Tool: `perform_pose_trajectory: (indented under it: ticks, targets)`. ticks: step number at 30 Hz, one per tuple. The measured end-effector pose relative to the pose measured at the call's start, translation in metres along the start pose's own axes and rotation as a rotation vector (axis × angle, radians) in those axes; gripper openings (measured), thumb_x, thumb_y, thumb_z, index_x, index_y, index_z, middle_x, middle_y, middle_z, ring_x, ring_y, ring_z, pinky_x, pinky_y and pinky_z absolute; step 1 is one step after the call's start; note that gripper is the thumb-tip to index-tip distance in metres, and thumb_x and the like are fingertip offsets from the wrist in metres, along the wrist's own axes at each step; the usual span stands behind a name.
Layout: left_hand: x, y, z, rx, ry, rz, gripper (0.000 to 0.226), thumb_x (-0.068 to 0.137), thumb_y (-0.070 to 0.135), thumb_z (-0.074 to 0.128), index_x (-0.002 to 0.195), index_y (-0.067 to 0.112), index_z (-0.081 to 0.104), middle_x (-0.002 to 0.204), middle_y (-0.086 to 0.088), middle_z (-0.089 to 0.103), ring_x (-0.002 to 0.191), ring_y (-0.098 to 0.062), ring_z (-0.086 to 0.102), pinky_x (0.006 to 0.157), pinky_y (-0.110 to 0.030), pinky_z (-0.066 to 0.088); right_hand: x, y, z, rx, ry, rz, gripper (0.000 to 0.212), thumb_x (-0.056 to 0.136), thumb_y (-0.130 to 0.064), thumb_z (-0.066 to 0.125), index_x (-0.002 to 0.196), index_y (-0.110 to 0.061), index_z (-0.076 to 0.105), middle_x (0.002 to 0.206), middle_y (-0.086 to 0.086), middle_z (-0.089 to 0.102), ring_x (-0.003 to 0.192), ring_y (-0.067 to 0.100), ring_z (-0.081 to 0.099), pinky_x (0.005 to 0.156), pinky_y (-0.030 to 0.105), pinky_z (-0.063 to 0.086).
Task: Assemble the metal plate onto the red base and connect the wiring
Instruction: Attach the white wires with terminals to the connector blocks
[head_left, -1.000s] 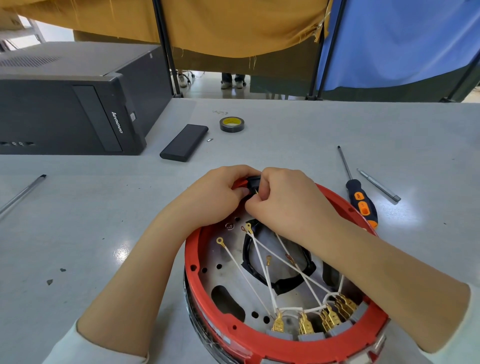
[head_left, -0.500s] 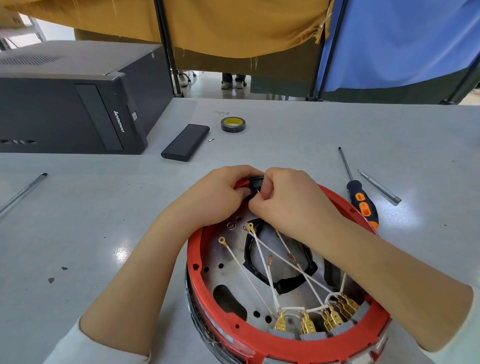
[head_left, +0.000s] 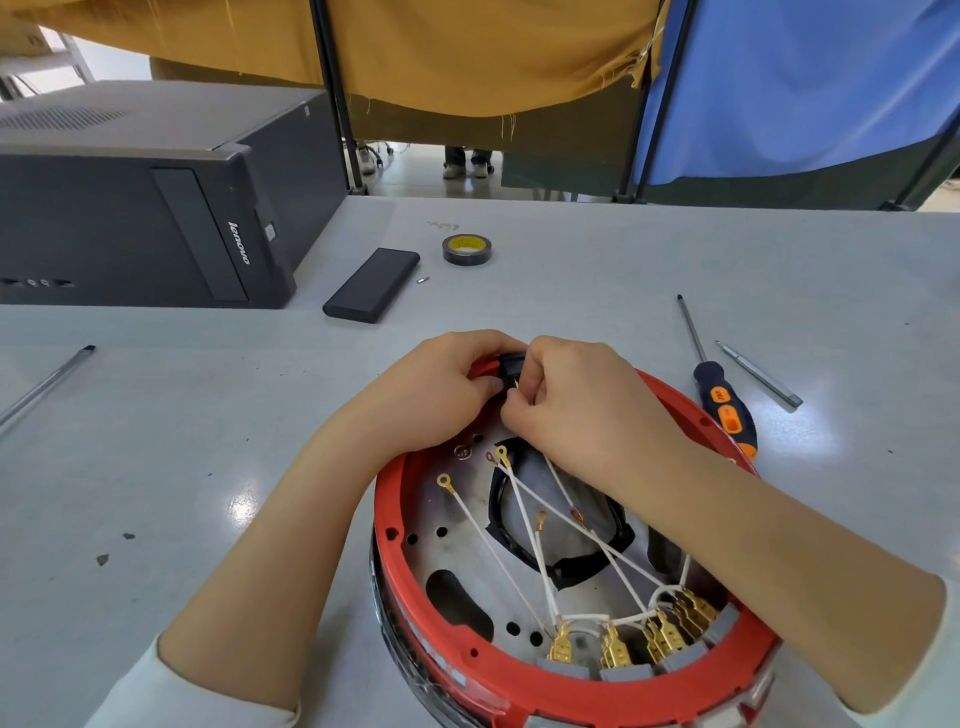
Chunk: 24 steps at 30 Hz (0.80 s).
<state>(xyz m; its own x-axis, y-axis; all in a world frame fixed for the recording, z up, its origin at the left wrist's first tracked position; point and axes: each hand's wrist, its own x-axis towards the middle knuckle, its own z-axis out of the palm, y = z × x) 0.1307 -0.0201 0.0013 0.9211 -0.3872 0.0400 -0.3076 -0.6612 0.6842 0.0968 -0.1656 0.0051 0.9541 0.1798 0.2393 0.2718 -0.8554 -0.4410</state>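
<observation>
The round red base (head_left: 395, 525) stands at the table's near edge with the perforated metal plate (head_left: 457, 566) lying inside it. White wires (head_left: 488, 540) with gold ring terminals fan across the plate from a row of gold spade connectors (head_left: 613, 644) at the near rim. A black connector block (head_left: 511, 359) sits on the far rim. My left hand (head_left: 436, 395) grips that block from the left. My right hand (head_left: 587, 410) pinches a gold wire terminal (head_left: 514, 384) against the block; most of the block is hidden under my fingers.
An orange-and-black screwdriver (head_left: 722, 405) and a loose metal shaft (head_left: 758, 374) lie right of the base. A black slab (head_left: 371, 285), a tape roll (head_left: 466, 249) and a small bit (head_left: 423, 280) lie beyond. A black computer case (head_left: 156, 208) stands far left; a thin rod (head_left: 47, 384) lies left.
Both hands stay at the black block on the far rim; the fingers shift only slightly and the wires have not visibly moved.
</observation>
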Motion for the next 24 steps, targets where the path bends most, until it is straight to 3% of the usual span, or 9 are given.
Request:
perform_pose_trajectory:
  ticks: [6,13,21,24]
  targets:
    - [0.001,0.001,0.000,0.042,-0.018,0.001,0.040,0.095,0.005,0.050,0.124,0.030,0.061,0.121,0.009,0.065,0.112,-0.010,0.056,0.093,-0.023,0.040,0.002,-0.001,0.002,0.022,-0.005,0.006,0.008,0.084,-0.018,0.057,0.081,-0.011,0.055,0.068,0.002,0.059,0.065,0.019,0.056,0.056,0.034,0.044]
    - [0.002,0.001,-0.001,0.071,-0.036,0.002,0.039,0.096,0.006,0.050,0.127,0.028,0.060,0.124,0.007,0.064,0.114,-0.011,0.055,0.096,-0.025,0.040,0.007,-0.001,0.000,0.081,-0.019,0.025,0.014,0.083,-0.016,0.058,0.079,-0.002,0.058,0.068,0.013,0.064,0.061,0.028,0.059,0.061,0.042,0.050]
    - [0.000,0.000,0.000,-0.062,-0.023,0.002,0.040,0.096,0.002,0.049,0.123,0.028,0.062,0.121,0.012,0.065,0.113,-0.006,0.056,0.095,-0.018,0.039,-0.003,0.001,-0.003,-0.070,-0.009,0.031,0.016,0.081,-0.035,0.059,0.077,-0.020,0.054,0.065,-0.006,0.059,0.062,0.009,0.054,0.056,0.027,0.044]
    - [0.001,-0.002,0.001,-0.055,-0.022,0.008,0.040,0.097,0.003,0.049,0.124,0.029,0.061,0.121,0.011,0.065,0.113,-0.005,0.056,0.096,-0.019,0.039,-0.007,0.001,-0.002,-0.067,-0.014,0.012,0.014,0.085,-0.031,0.055,0.080,-0.018,0.054,0.067,-0.003,0.059,0.065,0.014,0.056,0.060,0.035,0.049]
